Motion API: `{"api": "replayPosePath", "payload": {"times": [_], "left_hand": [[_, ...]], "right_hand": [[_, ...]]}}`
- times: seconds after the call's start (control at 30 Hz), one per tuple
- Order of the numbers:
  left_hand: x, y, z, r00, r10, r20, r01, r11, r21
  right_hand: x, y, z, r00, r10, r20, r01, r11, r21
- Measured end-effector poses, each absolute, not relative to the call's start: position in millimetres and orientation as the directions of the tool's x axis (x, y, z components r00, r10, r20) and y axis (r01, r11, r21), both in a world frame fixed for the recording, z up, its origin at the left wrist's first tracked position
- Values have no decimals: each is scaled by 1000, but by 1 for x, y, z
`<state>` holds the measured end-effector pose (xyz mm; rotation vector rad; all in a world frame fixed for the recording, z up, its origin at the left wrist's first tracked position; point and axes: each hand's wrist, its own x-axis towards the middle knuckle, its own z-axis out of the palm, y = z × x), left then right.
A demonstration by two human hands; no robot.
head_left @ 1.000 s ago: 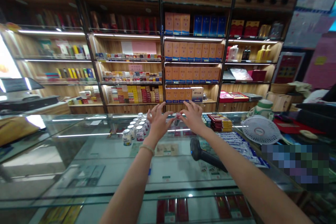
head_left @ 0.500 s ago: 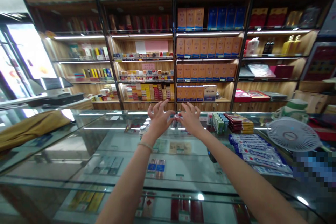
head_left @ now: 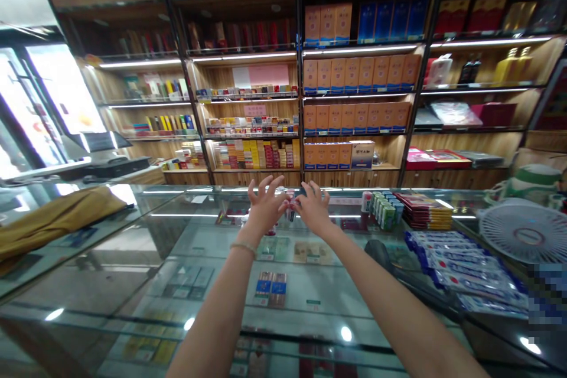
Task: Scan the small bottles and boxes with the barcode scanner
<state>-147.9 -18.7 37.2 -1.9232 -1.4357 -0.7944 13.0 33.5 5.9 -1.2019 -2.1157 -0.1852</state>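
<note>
Over the far part of the glass counter (head_left: 177, 283), both my arms stretch forward. My left hand (head_left: 266, 207), with a band at its wrist, has its thumb and index finger pinched and its other fingers raised. Facing it, my right hand (head_left: 313, 211) pinches in the same way. Between the fingertips is a small reddish, partly clear item (head_left: 291, 201), held by both hands; its kind is too small to tell. White-capped little bottles beside and behind my left hand are mostly hidden by it.
Right of my hands stand green and blue cylinders (head_left: 384, 209), a stack of red-and-yellow packets (head_left: 423, 211), blue-white packs (head_left: 465, 269) and a white fan (head_left: 527, 231). A dark curved object (head_left: 381, 251) lies near my right forearm. Yellow-brown cloth (head_left: 62, 215) lies left. Stocked shelves (head_left: 354, 174) line the back.
The view has turned slightly, so the counter goods at right appear farther right. My hands have shifted a little left relative to the shelves, still pinched together at the small item.
</note>
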Motion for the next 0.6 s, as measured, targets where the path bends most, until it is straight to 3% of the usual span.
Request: {"api": "replayPosePath", "payload": {"times": [0.3, 0.6], "left_hand": [[-156, -12, 16, 216, 634, 742, 972, -214, -101], [-159, -7, 6, 180, 650, 739, 981, -171, -89]], "right_hand": [[-5, 45, -17, -383, 718, 581, 799, 573, -183], [-14, 43, -33, -323, 721, 613, 768, 578, -275]]}}
